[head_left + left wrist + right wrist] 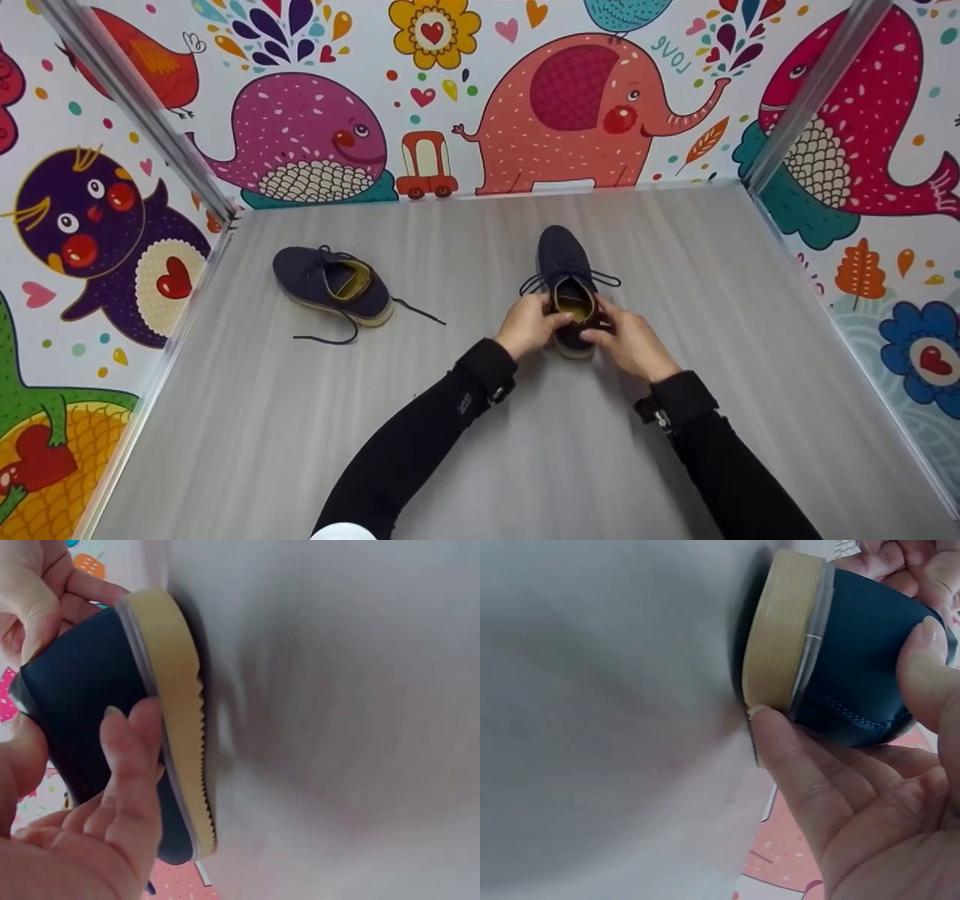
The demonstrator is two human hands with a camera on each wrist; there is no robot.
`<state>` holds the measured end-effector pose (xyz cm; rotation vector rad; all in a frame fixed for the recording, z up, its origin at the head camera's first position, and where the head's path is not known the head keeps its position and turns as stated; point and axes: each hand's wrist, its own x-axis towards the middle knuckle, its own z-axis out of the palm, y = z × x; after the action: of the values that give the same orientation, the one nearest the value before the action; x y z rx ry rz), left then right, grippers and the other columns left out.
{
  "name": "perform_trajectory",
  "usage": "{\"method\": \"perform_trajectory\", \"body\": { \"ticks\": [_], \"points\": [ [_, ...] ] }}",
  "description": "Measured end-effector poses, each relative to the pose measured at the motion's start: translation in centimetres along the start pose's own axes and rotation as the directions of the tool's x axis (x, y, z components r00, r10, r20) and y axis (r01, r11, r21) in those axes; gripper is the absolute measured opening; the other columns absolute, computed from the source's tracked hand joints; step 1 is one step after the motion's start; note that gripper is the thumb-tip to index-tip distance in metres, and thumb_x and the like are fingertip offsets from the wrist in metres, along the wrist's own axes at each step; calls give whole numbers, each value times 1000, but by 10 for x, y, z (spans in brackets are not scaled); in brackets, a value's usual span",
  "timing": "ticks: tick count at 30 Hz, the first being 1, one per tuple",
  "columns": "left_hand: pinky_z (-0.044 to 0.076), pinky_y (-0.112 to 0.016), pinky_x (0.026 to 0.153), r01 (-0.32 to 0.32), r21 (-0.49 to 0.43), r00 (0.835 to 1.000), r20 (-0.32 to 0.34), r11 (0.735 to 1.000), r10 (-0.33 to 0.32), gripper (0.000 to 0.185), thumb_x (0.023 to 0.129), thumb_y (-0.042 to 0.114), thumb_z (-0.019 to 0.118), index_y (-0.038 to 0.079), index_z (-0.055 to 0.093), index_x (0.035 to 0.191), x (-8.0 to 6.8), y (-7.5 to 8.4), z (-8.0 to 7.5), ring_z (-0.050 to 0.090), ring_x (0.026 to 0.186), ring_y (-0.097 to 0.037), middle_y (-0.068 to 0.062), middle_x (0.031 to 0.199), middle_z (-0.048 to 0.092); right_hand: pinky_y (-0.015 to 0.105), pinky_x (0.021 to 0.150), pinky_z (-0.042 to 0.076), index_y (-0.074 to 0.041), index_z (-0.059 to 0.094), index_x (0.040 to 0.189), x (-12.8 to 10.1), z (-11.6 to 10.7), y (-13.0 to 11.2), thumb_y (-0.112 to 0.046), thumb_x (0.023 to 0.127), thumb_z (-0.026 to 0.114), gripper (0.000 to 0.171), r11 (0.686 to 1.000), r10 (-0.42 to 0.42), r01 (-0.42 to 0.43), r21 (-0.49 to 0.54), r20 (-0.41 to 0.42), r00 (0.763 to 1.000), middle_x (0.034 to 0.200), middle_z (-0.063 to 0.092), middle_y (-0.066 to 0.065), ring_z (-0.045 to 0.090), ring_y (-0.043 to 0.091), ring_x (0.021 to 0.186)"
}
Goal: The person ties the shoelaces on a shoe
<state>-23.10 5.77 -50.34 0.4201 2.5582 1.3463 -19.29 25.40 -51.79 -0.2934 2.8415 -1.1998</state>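
A navy shoe (568, 289) with a tan sole is held by its heel end at the centre of a grey table (525, 465), its toe pointing to 12 o'clock toward the back wall. The heel is gripped from 9 o'clock by the left hand (529, 324), whose fingers (131, 757) are curled against the dark upper just beside the ridged sole. From 3 o'clock the same heel is clasped by the right hand (628, 341), one fingertip (769, 727) pressed to the sole's edge and the thumb laid over the upper. The shoe's laces are seen spread to both sides. A second navy shoe (334, 283) lies well apart at 9 o'clock, tipped on its side, its laces (352, 330) trailed loose across the table. The surface is enclosed by cartoon-animal walls (570, 105).
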Motion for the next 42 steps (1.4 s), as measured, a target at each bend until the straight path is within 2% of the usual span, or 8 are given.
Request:
{"method": "perform_trajectory", "body": {
  "ticks": [5,11,16,22,27,33,37,42],
  "points": [
    [50,-27,79,-12,4,1000,-19,1000,12,29,93,24,71,2,71,111,24,5,0,63,88,-14,-4,101,71,53,101,41,9,32,149,20,-10,8,-21,94,69,73,1000,-10,10,-13,-8,1000,135,51,32,52,43,122],
    [49,-28,78,6,14,1000,-28,1000,-5,27,93,25,72,3,72,109,45,6,0,62,88,-13,-4,101,71,52,105,37,7,33,150,39,-17,17,-22,94,69,73,1000,-16,16,-7,-2,1000,139,48,31,49,43,126],
    [49,-28,81,12,11,999,-41,1000,-11,25,93,23,72,3,72,108,56,7,2,62,88,-14,-5,101,71,51,104,38,5,34,150,49,-18,24,-21,94,69,72,1000,-16,16,15,4,1000,135,52,31,52,42,124],
    [49,-27,77,28,10,997,-68,1000,-27,25,92,24,73,2,73,103,68,10,5,59,83,-14,-4,96,71,51,100,43,9,34,148,60,-21,31,-19,94,69,70,999,-40,40,25,-6,999,128,57,32,57,42,118],
    [50,-27,78,33,4,996,-78,999,-33,24,92,25,72,3,73,104,77,11,5,60,83,-13,-4,97,71,49,97,45,10,31,148,67,-27,34,-19,95,68,71,999,-17,17,34,4,1000,129,56,32,57,41,118],
    [48,-24,70,44,-21,997,-69,999,-45,25,93,25,71,4,73,106,76,10,6,60,77,-11,-2,96,71,49,97,45,11,30,148,66,-28,34,-20,95,67,72,999,-23,22,25,11,1000,130,55,32,57,41,118],
    [49,-24,61,53,-51,998,-30,997,-54,27,95,27,69,4,71,109,74,8,3,65,71,-16,-6,96,71,49,96,46,8,30,150,65,-29,33,-24,96,66,73,1000,-26,26,8,20,999,133,55,30,58,39,118],
    [52,-27,63,39,-94,999,-9,995,-40,46,98,31,65,0,62,131,68,2,-16,69,81,-27,-13,107,71,49,96,47,0,32,152,59,-37,25,-32,97,66,73,1000,0,-1,30,29,1000,138,51,28,57,39,119]
  ]
}}
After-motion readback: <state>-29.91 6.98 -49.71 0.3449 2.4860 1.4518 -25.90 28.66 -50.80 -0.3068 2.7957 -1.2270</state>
